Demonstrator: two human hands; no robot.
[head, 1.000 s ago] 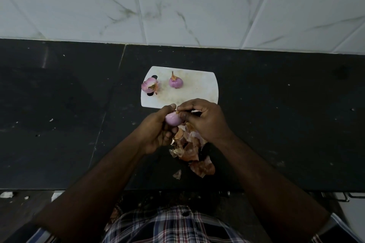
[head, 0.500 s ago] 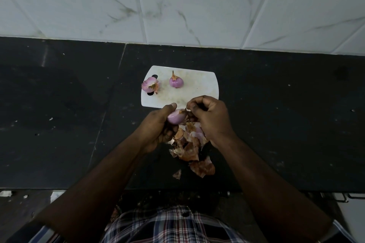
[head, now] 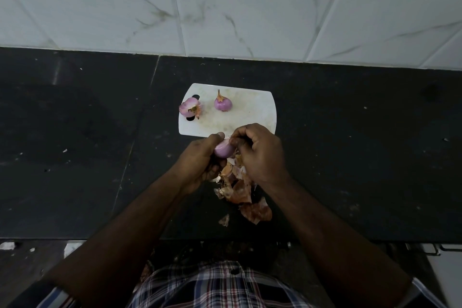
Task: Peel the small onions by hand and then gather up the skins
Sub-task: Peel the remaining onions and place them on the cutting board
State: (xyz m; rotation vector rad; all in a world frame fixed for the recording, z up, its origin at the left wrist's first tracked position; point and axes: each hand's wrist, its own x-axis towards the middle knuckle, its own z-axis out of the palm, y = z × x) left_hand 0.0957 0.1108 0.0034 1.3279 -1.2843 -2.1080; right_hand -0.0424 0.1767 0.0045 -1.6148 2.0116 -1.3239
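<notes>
My left hand (head: 200, 160) is clamped around the onion (head: 224, 150), thumb on top, holding it just above the skins (head: 240, 187) piled under my wrists. My right hand (head: 260, 152) is closed, fingertips pinched at the onion's far end, touching it. To do this well I should grip only the loose papery edge, pull it along the bulb towards me, and turn the onion with my left fingers as each strip frees. Beyond my knuckles, on the board (head: 252, 112), two more onions wait: one (head: 190, 107) ahead of my left hand, another (head: 223, 104) straight ahead.
</notes>
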